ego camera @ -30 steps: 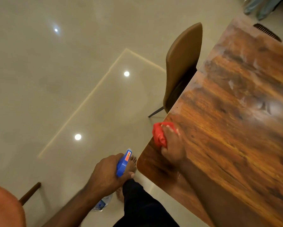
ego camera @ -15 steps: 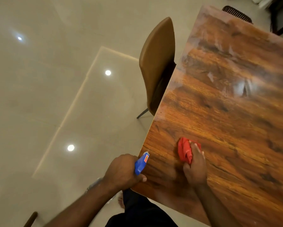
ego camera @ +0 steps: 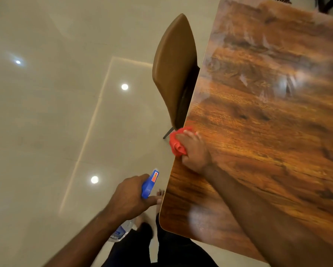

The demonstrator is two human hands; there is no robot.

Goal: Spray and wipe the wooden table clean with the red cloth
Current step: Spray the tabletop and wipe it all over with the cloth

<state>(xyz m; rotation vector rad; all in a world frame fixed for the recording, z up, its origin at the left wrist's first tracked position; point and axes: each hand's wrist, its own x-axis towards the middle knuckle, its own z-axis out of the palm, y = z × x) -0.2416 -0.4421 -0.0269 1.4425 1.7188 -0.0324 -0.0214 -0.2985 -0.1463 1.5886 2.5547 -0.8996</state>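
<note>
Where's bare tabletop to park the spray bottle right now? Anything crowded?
Bare on the wooden table: the near rounded corner, between the left edge and the right forearm; and the wide stretch beyond the right hand to the far edge. Crowded: the left edge, where that hand holds the red cloth beside the chair back. The left hand holds the spray bottle.

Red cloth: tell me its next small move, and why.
Probably sweep it inward and farther up: the right hand presses the red cloth at the left edge of the wooden table, and hazy streaks show on the far tabletop.
</note>
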